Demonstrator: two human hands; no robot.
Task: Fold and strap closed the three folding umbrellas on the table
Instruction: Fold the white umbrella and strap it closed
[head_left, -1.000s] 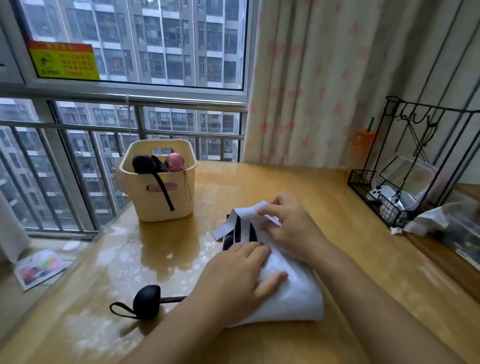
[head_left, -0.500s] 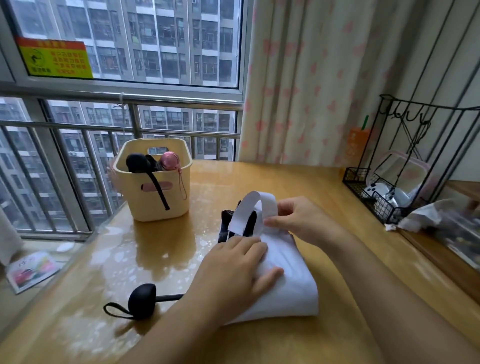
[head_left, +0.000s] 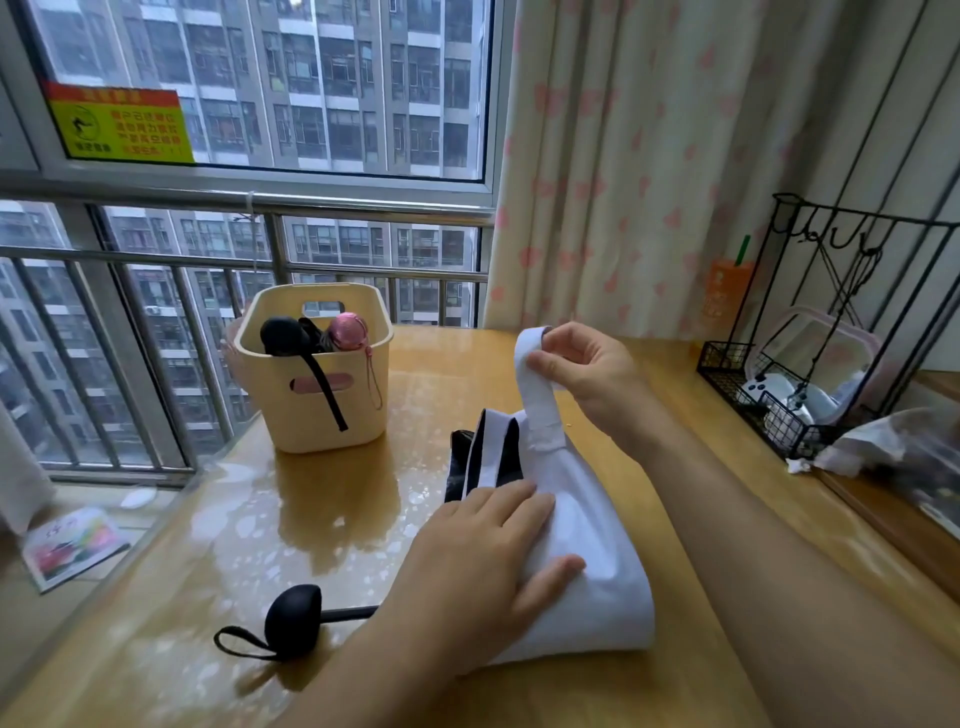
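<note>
One white folding umbrella (head_left: 587, 545), dark on the inside of its pleats, lies gathered on the glossy wooden table (head_left: 441, 374), its black rounded handle (head_left: 291, 618) with a wrist loop sticking out toward the window side. A second ago its white fabric strap (head_left: 537, 395) lay flat on the bundle under the right hand (head_left: 587, 374). Now that hand has drawn it up, and it stands nearly upright from its sewn root on the canopy. By my reading the strap is found and freed, so what remains is to wind it round the folds and fasten it.

The thumb and fingertips of the right hand pinch the strap's free end, above and beyond the bundle. The left hand (head_left: 483, 566) lies flat on the canopy with fingers straight and thumb spread, pressing the pleats down just short of the strap's root.

Farther off, a cream plastic basket (head_left: 317, 410) holds a black-handled umbrella (head_left: 283, 335) and a pink-handled umbrella (head_left: 349, 330), seemingly already done. A black wire rack (head_left: 727, 364) stands at the table's right edge.
</note>
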